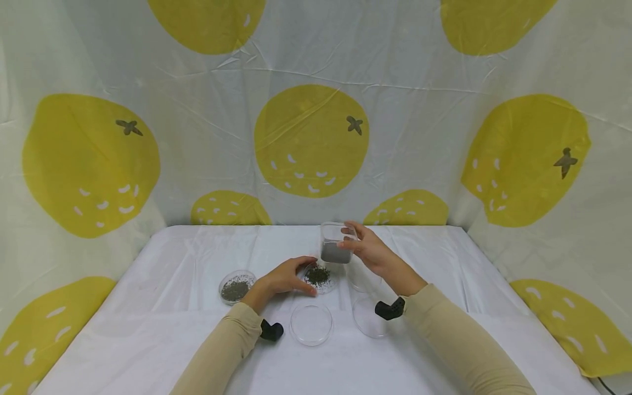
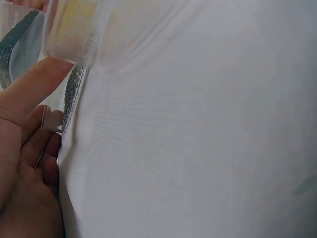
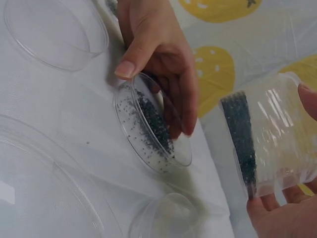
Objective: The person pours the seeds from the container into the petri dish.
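Note:
My left hand (image 1: 283, 278) pinches the rim of a clear petri dish (image 3: 190, 157), thumb on the near side and fingers on the far side. Dark grains (image 3: 154, 124) lie heaped and scattered in this dish. Held up over the table just behind and right of the dish is a clear plastic box (image 3: 275, 131), gripped by my right hand (image 1: 370, 251) from its right side. A layer of dark grains (image 1: 336, 252) covers the bottom of the box. In the left wrist view, the left hand (image 2: 29, 148) shows at the left edge, partly behind clear plastic.
Another petri dish (image 1: 248, 274) with greyish grains stands left of the left hand. Clear round dishes lie nearer me, one in the middle (image 1: 311, 343) and one (image 1: 362, 328) by the right wrist, with another (image 1: 367, 289) under the right hand. A lemon-print curtain (image 1: 311, 208) stands behind the white-covered table.

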Motion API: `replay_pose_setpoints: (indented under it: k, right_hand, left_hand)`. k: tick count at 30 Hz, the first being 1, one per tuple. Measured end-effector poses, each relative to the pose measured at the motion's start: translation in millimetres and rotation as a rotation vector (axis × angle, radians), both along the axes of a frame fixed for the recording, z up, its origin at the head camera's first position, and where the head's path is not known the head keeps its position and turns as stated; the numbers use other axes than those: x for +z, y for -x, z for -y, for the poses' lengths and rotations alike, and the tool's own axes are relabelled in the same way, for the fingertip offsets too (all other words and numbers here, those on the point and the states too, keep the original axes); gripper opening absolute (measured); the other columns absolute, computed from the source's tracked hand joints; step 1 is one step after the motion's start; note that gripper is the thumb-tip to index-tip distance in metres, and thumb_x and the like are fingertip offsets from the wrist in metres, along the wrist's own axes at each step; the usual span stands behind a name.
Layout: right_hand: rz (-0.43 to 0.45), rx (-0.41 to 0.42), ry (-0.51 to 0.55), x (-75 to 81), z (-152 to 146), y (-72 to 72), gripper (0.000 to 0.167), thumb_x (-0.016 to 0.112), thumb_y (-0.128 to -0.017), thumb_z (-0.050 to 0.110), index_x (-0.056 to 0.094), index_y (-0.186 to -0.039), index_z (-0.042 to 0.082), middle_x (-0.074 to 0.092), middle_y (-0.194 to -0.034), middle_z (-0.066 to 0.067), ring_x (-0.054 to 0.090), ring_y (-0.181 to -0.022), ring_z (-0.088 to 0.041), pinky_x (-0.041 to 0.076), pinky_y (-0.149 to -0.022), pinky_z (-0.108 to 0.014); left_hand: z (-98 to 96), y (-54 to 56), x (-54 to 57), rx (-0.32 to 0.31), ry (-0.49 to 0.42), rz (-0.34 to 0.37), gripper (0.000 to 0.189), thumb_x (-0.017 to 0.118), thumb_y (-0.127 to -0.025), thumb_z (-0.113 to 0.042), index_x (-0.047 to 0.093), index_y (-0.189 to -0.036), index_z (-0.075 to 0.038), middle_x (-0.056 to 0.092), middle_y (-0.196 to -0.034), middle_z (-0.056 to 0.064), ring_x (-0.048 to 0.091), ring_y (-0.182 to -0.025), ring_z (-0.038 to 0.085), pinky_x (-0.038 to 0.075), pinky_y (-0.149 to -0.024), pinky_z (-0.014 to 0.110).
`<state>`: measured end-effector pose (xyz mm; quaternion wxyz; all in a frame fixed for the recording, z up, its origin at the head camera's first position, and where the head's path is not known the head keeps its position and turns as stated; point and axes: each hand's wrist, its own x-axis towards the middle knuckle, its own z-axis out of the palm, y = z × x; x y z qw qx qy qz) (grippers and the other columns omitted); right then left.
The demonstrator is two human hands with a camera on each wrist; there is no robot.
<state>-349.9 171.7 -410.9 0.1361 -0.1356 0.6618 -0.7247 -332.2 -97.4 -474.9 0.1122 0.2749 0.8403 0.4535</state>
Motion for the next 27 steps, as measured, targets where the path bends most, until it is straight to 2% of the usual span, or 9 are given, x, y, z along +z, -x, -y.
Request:
replay_pose_setpoints:
  k: [3,8,14,17,21,23,27]
  right_hand:
    - [-0.034,0.002,-0.028,-1.2,-2.8,2.9,0.083,0.067,-0.093,-0.005,0.021,-0.163,0.001,0.024,-0.161,-0.027,0.016,-0.152,-0.043,0.022,-0.120,-0.050]
    - [-0.103,0.011,-0.108,2.2,-16.8,5.6,0.086,0.071,-0.094,-0.003,0.022,-0.164,0.005,0.030,-0.159,-0.021,0.021,-0.149,-0.040,0.027,-0.117,-0.052]
    - [-0.192,0.070,-0.197,9.0,-48.6,-1.3,0.088,0.075,-0.092,-0.001,0.023,-0.163,0.005,0.028,-0.162,-0.023,0.019,-0.151,-0.043,0.025,-0.117,-0.058]
    - [-0.229,0.096,-0.236,6.9,-66.3,-5.3,0.087,0.075,-0.092,0.000,0.024,-0.162,0.002,0.024,-0.162,-0.027,0.017,-0.151,-0.045,0.033,-0.114,-0.051]
    - [-0.233,0.082,-0.242,1.0,-89.2,-8.8,0.086,0.074,-0.094,0.000,0.021,-0.162,0.000,0.022,-0.162,-0.028,0.015,-0.151,-0.045,0.042,-0.104,-0.029]
    - [-0.227,0.061,-0.239,-1.2,-100.2,-11.1,0.086,0.072,-0.095,-0.001,0.019,-0.162,-0.001,0.022,-0.162,-0.028,0.015,-0.151,-0.046,0.042,-0.101,-0.023]
    - [-0.205,0.022,-0.244,-3.8,-122.1,-16.7,0.087,0.071,-0.095,0.000,0.016,-0.162,-0.001,0.022,-0.162,-0.026,0.014,-0.151,-0.046,0.040,-0.099,-0.020]
  left_hand:
    - [0.1,0.7,-0.6,0.003,0.005,-0.011,0.089,0.094,-0.077,-0.018,0.049,-0.152,-0.002,0.056,-0.148,0.011,0.041,-0.144,0.029,0.028,-0.120,0.046]
    - [0.3,0.6,0.0,0.007,0.004,0.004,0.090,0.094,-0.076,-0.019,0.049,-0.153,-0.004,0.055,-0.149,0.009,0.040,-0.145,0.027,0.027,-0.120,0.044]
    - [0.7,1.4,-0.3,0.000,0.011,-0.007,0.091,0.094,-0.076,-0.021,0.049,-0.153,-0.005,0.055,-0.150,0.008,0.039,-0.146,0.029,0.026,-0.120,0.046]
    - [1.4,1.1,0.8,0.000,0.011,-0.007,0.090,0.094,-0.077,-0.020,0.049,-0.153,-0.006,0.054,-0.150,0.009,0.039,-0.146,0.028,0.027,-0.120,0.046]
    - [1.6,1.1,1.6,0.003,0.010,-0.007,0.089,0.094,-0.077,-0.020,0.050,-0.153,-0.006,0.054,-0.150,0.009,0.039,-0.146,0.028,0.027,-0.120,0.046]
    - [1.5,1.4,0.8,0.002,0.018,-0.006,0.090,0.094,-0.077,-0.021,0.049,-0.153,-0.007,0.054,-0.150,0.008,0.039,-0.146,0.028,0.027,-0.121,0.045]
    - [1.7,2.5,-1.4,0.004,0.035,-0.003,0.090,0.094,-0.077,-0.022,0.049,-0.154,-0.008,0.054,-0.150,0.007,0.038,-0.146,0.027,0.026,-0.121,0.044]
